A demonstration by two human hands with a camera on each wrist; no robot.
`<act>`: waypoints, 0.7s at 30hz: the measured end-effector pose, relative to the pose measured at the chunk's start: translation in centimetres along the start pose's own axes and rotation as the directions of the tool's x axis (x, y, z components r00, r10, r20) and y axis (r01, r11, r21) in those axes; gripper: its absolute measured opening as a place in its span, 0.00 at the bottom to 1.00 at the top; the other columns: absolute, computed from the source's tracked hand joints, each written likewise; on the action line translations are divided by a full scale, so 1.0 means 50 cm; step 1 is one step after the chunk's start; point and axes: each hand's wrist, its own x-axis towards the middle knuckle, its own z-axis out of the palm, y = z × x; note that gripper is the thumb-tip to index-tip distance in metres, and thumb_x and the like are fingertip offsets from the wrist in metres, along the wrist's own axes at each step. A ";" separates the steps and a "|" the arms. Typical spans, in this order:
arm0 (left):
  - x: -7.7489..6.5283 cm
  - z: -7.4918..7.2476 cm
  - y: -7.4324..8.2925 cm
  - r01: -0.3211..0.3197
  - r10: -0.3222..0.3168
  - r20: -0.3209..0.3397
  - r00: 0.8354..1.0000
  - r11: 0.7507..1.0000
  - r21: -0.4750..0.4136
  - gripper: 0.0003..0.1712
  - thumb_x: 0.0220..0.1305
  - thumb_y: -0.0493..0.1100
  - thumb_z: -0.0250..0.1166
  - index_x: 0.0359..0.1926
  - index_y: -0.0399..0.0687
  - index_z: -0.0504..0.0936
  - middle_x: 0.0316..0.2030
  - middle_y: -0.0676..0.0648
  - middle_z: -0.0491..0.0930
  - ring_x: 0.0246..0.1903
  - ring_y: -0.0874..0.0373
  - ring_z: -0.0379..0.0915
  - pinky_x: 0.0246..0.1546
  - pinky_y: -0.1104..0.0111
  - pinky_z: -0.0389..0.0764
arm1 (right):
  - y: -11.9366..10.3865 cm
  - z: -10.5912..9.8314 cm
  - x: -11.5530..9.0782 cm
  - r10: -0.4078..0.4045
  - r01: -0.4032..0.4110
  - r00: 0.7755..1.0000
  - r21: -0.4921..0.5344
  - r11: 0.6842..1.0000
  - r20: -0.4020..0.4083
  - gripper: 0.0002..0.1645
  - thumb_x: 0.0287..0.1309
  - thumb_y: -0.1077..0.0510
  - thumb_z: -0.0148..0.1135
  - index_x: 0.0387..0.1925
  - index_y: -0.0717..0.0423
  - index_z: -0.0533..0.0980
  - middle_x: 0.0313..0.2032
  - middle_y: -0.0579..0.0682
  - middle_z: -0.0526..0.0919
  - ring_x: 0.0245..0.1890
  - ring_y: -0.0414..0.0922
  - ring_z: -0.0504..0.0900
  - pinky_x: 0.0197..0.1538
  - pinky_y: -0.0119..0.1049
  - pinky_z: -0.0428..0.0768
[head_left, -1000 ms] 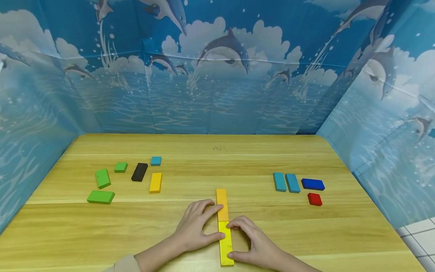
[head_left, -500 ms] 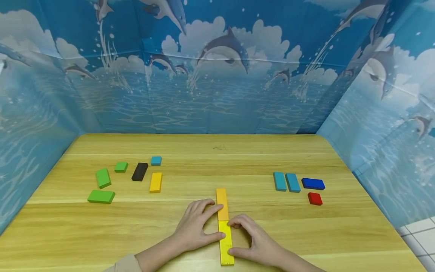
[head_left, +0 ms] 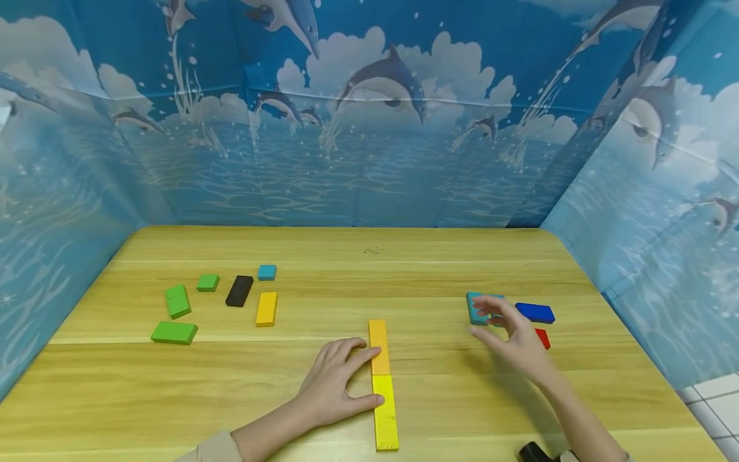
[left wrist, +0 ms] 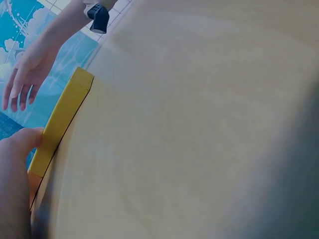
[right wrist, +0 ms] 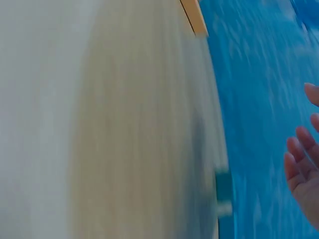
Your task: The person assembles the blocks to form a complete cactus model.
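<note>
My left hand point(head_left: 331, 385) rests against the left side of two blocks laid end to end. Its index fingertip touches the orange block point(head_left: 378, 340), and its thumb touches the longer yellow block point(head_left: 385, 423). In the left wrist view the thumb lies on the side of the yellow block point(left wrist: 62, 117). My right hand point(head_left: 516, 340) hovers over the right part of the table with fingers spread and slightly bent, nothing between them. Below and behind it are two teal blocks point(head_left: 475, 309), one mostly covered by the fingers. A red block point(head_left: 543, 338) is partly hidden by this hand.
A dark blue block point(head_left: 534, 313) lies to the right of the teal ones. On the left sit several green blocks point(head_left: 174, 332), a black block point(head_left: 239, 291), a small teal block point(head_left: 267, 273) and an orange-yellow block point(head_left: 267, 309). A dolphin-print curtain point(head_left: 358, 167) borders the wooden table point(head_left: 323, 247).
My right hand has left the yellow block and moved right and away from me, to over the teal blocks. The left hand and its two blocks have stayed in place.
</note>
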 end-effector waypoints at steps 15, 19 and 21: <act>0.000 -0.001 0.001 0.001 -0.001 0.002 1.000 1.000 -0.006 0.40 0.53 0.73 0.52 0.63 0.62 0.66 0.57 0.53 0.64 0.56 0.56 0.57 0.59 0.55 0.57 | 0.092 -0.168 -0.072 0.085 -0.084 0.996 -0.032 0.996 0.020 0.26 0.50 0.80 0.53 0.54 0.75 0.65 0.50 0.43 0.73 0.45 0.37 0.72 0.43 0.19 0.72; 0.000 -0.001 0.001 0.001 -0.001 0.005 1.000 1.000 0.001 0.40 0.53 0.73 0.52 0.63 0.63 0.66 0.57 0.53 0.64 0.57 0.56 0.57 0.59 0.55 0.57 | 0.108 -0.188 -0.091 0.116 -0.116 0.992 -0.020 0.993 0.048 0.26 0.51 0.80 0.53 0.54 0.76 0.65 0.49 0.45 0.73 0.44 0.36 0.72 0.44 0.19 0.72; 0.000 -0.001 0.000 0.002 -0.002 0.006 1.000 1.000 0.002 0.40 0.53 0.74 0.52 0.63 0.63 0.65 0.58 0.53 0.64 0.57 0.57 0.57 0.59 0.56 0.57 | 0.115 -0.197 -0.099 0.132 -0.131 0.989 -0.024 0.991 0.062 0.25 0.52 0.80 0.53 0.54 0.75 0.65 0.49 0.42 0.73 0.44 0.35 0.73 0.44 0.18 0.72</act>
